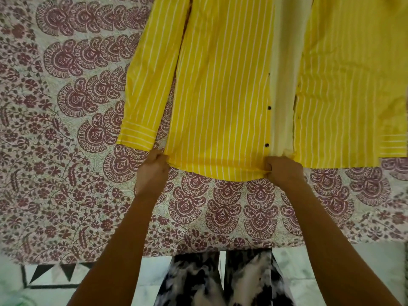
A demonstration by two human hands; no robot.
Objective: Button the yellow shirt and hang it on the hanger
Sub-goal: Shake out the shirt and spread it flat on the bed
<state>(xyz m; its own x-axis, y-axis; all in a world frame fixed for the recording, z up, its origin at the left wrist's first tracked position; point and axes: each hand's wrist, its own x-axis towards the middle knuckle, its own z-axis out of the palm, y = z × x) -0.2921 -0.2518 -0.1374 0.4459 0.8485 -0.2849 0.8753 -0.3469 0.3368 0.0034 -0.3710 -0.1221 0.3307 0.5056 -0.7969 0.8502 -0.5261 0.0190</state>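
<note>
The yellow shirt [220,89] with thin white stripes lies flat on the patterned bedspread [66,120], front open, its pale inside [284,96] showing between the two front panels. Dark buttons [269,108] run down the edge of the left panel. My left hand [152,171] pinches the bottom hem at the left panel's outer corner. My right hand [283,172] pinches the hem at the same panel's button edge. The left sleeve [143,96] lies beside the body, cuff near my left hand. No hanger is in view.
The bedspread, printed in maroon paisley, covers a bed whose near edge [198,250] runs across the lower frame. Below it are the tiled floor [342,272] and my legs in black-and-white trousers [220,281].
</note>
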